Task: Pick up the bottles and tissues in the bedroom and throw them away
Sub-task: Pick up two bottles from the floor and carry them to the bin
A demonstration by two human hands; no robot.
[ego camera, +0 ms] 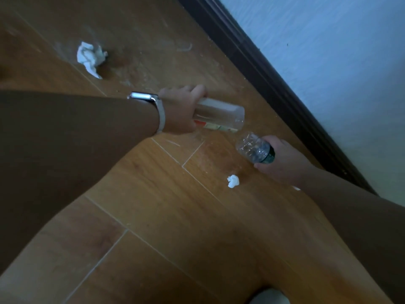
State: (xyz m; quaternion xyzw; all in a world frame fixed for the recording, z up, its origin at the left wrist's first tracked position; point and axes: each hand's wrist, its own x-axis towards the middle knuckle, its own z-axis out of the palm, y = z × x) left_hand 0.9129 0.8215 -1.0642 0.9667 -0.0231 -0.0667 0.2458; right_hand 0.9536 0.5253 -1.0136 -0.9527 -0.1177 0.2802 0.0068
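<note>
- Step in hand, as I judge it: both bottles are gripped, and the tissues are not yet picked up.
- The left hand (179, 110), with a watch (143, 97) at the wrist, has its fingers curled round one end of the clear bottle (221, 115).
- The right hand (282, 159) has its fingers wrapped round the labelled end of the crushed bottle (252, 149).
- Both bottles are low over the floor (153, 205) near the skirting (274, 80). I cannot tell whether either has left the boards.
- The clear bottle's long axis runs across the view and dips slightly. Its free end, which looks like the base, points right toward the skirting; the other end is hidden in the hand.
- The crushed bottle's long axis slants from the right hand up and left. Its free end is just beside the clear bottle's free end, and I cannot tell which end has the cap.
- The small tissue (233, 181) lies on the floor near the right hand. The big tissue (91, 57) lies well apart, beyond the left arm.
- To do this well:
  - Move both bottles into one hand, or pinch a tissue with spare fingers.
  - Take the small tissue first.
  - Grip the crushed bottle firmly, since thin plastic may buckle and slip.
</note>
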